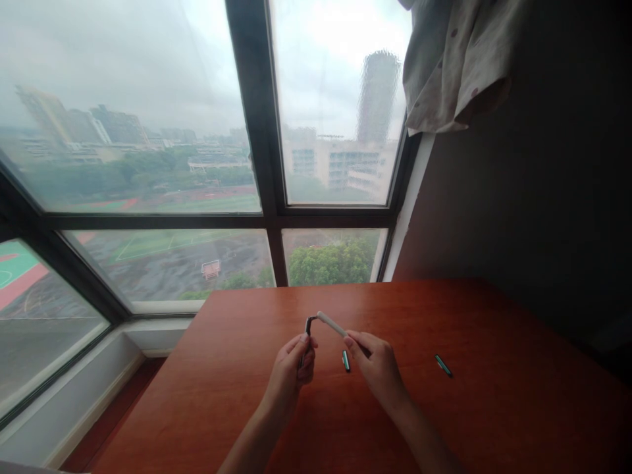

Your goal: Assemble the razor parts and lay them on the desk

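My left hand (pixel 295 361) is closed round a slim dark razor handle (pixel 309 325) that stands nearly upright. Its bent neck points right. Between the fingers of my right hand (pixel 376 364) is a pale grey rod (pixel 332 323), slanting up and left; its kind is unclear. The rod's far end meets or nearly meets the razor handle's neck; whether they touch I cannot tell. Just left of my right hand lies a small black-and-green razor cartridge (pixel 346 361) on the table. A second razor cartridge (pixel 443 365) rests farther right, apart from both hands.
The reddish-brown wooden table (pixel 237 329) extends under both hands. Beyond its far edge stand large windows with dark frames (pixel 269 220). A light buttoned garment (pixel 454 66) hangs at the upper right, before a dark wall (pixel 533 197).
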`<state>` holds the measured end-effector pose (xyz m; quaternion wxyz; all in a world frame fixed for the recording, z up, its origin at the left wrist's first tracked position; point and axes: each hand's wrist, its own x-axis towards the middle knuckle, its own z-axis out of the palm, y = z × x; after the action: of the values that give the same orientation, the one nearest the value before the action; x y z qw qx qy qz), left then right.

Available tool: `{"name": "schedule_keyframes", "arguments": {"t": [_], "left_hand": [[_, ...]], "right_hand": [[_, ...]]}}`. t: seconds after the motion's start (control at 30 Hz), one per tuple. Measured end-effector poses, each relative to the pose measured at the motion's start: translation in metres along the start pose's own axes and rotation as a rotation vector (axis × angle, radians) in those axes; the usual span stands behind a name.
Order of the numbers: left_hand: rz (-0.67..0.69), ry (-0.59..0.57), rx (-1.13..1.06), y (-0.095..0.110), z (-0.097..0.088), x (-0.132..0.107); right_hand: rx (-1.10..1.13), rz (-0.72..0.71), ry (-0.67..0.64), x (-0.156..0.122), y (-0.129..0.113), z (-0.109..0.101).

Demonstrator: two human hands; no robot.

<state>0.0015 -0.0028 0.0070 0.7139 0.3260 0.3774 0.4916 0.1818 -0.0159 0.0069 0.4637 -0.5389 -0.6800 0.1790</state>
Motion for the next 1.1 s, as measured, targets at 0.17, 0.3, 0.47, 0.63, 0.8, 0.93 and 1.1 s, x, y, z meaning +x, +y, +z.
{"name": "schedule_keyframes", "arguments": {"t": [0.17, 0.3, 0.47, 0.63, 0.8, 0.93, 1.1], "left_hand": [[-0.004, 0.008, 0.007, 0.0001, -0.0004, 0.0], [0.001, 0.006, 0.003, -0.0014, -0.0015, 0.0016], [0.003, -0.002, 0.0, -0.0014, -0.0009, 0.001], [0.004, 0.005, 0.0, 0.0, 0.0013, -0.001], [0.007, 0.013, -0.003, 0.0005, 0.0016, -0.0005], [0.008, 0.016, 0.006, 0.0015, 0.0021, -0.0015], [0.008, 0.007, 0.008, 0.002, 0.002, -0.0025]], "right_hand": [[-0.022, -0.001, 0.016, -0.0002, 0.0, -0.0008], [0.009, 0.01, 0.034, 0.0003, -0.0019, -0.0024], [0.029, -0.004, 0.02, -0.0003, -0.003, -0.0007], [0.01, -0.007, 0.007, -0.0012, 0.0005, 0.0017], [0.005, -0.005, 0.01, -0.0013, 0.0016, 0.0022], [0.002, -0.003, -0.009, -0.0014, 0.0019, 0.0026], [0.006, 0.005, -0.007, -0.0013, 0.0025, 0.002]]}}
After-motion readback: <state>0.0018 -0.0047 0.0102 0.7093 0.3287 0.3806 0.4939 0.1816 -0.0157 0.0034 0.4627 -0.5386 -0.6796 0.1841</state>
